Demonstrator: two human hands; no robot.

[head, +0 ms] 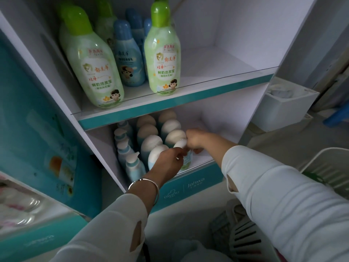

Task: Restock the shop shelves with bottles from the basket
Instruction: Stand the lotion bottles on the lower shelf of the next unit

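The head view looks down into a white shelf unit of flat, matte board with teal front bands. On the lower shelf both hands meet on one bottle, a smooth plastic one with a rounded white dome cap and a pale printed body, standing at the front right end of the rows. The left hand curls its fingers around the bottle's body, and the right hand, knuckles bunched, grasps it by the cap and shoulder. Beside it stand two rows of like dome-capped bottles, touching one another, and left of those a row of slim blue pump bottles with beaked white nozzles. The upper shelf, edged by a clear plastic lip, holds glossy green bottles with lime caps and smaller blue bottles behind them. A thin silver bangle circles the left wrist, above soft white knit sleeves. At right, a white slatted plastic basket sits low near the floor, and a white bin stands beyond the unit.
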